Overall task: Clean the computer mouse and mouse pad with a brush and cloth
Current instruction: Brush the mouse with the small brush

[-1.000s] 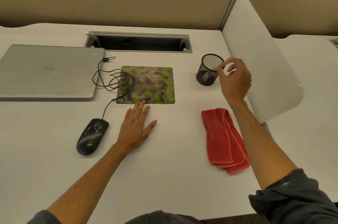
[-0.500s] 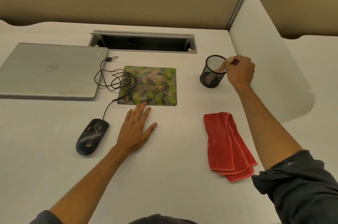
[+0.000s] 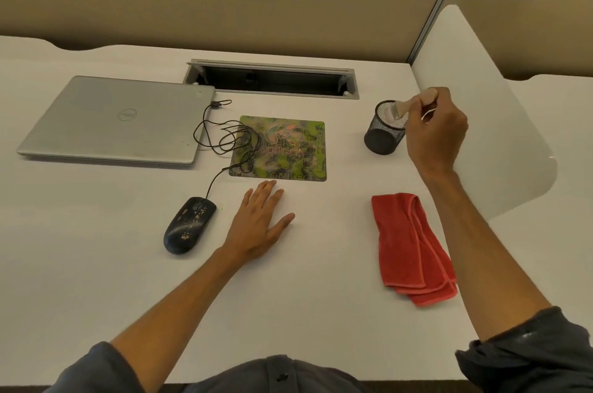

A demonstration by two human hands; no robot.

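Gripping the wooden handle of a small brush [image 3: 405, 109], the right hand [image 3: 437, 129] had its fingers curled round the stem, with the pale bristles tilted down over the mouth of the black mesh pen cup [image 3: 384, 136]. Whether the bristles had cleared the rim could not be told. The left hand [image 3: 256, 225] lay flat on the worktop [image 3: 96, 264], fingers straight and spread, holding nothing, its fingertips just short of the near edge of the green Logitech mouse pad [image 3: 288, 148].

Left of that hand sat the black computer mouse [image 3: 188, 225], speckled with debris, its cable [image 3: 224, 139] looping across the pad's left side. A folded red cloth [image 3: 414, 248] lay near the right forearm, untouched. A closed silver laptop [image 3: 118, 121] rested further left.

The step in hand looked like drawing the brush out of the cup. Doing it well probably called for lifting straight up, so the light cup would not tip or drag, then keeping a firm hold near the ferrule. Moving the cable off the pad before sweeping would likely help.
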